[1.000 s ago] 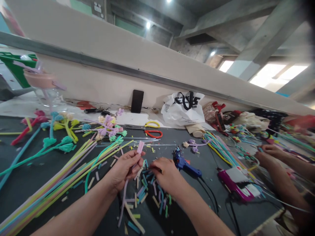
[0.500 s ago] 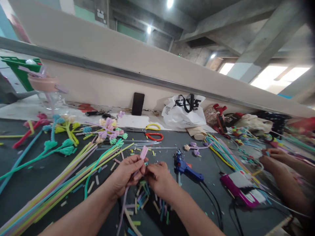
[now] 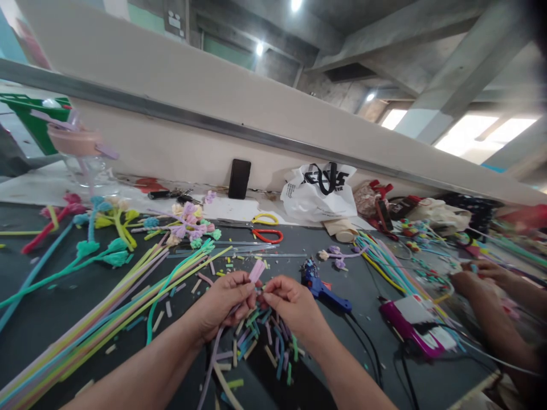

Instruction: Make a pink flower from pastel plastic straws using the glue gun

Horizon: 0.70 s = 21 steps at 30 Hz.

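My left hand (image 3: 222,302) is closed around a lilac fuzzy stem, a pipe cleaner, whose pale lilac tuft (image 3: 257,271) sticks up past the thumb. The long lilac stem (image 3: 212,364) trails from under that hand toward the front of the table. Right beside it, my right hand (image 3: 290,304) is closed in a pinch, its fingertips close to the left ones. What lies in that pinch is too small to make out. Below both hands are many short cut pieces of pipe cleaner (image 3: 248,336) in blue, green, lilac and cream.
Long pipe cleaners (image 3: 106,319) lie at left, with finished fuzzy flowers (image 3: 188,222) behind. Scissors (image 3: 267,234) lie ahead. A blue glue gun (image 3: 327,293) with its cord rests at right, near a magenta-and-white device (image 3: 412,330). Another person's hands (image 3: 478,279) work at far right.
My right hand has shifted slightly right, its fingers lifting and drawing apart from my left hand. The lilac tuft has moved a little right and down.
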Tool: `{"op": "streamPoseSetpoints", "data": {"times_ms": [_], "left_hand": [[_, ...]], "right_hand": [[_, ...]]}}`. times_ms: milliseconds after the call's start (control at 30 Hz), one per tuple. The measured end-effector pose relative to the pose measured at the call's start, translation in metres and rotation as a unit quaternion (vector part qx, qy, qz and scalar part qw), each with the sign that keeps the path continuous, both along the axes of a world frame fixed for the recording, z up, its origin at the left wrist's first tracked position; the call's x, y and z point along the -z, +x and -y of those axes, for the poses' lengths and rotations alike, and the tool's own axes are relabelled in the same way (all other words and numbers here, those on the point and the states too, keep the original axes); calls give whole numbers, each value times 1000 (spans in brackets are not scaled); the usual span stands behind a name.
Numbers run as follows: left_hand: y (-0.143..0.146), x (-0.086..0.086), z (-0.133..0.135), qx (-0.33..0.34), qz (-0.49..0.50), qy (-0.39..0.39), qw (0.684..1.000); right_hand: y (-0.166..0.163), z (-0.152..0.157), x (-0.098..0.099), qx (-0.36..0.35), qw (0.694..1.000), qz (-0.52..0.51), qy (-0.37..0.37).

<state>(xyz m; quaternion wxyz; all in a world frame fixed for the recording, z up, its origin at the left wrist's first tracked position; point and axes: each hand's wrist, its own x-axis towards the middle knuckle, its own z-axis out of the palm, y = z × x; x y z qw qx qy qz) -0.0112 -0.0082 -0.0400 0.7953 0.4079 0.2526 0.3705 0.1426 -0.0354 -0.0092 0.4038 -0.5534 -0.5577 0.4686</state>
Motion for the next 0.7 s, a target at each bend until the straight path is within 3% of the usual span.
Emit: {"op": "streamPoseSetpoints", "data": {"times_ms": [167, 267, 367, 467, 600, 700], "left_hand": [[0, 1, 0, -6, -3, 16, 1000], [-1, 0, -1, -35, -7, 10, 999], [-3, 0, -3, -68, -1, -2, 998], [-4, 0, -4, -71, 6, -4, 997], [-2, 1, -2, -60, 2, -2, 998], [-2, 3, -2, -52, -1, 0, 999]], "right_hand": [[-6, 1, 2, -4, 999, 39, 20], [-1, -4, 5, 30, 991, 119, 56], [8, -12, 6, 23, 958, 264, 114], [10, -19, 8, -48, 913, 370, 162], [3, -22, 15, -122, 865, 456, 168], [2, -22, 18, -138, 857, 473, 153]]}}
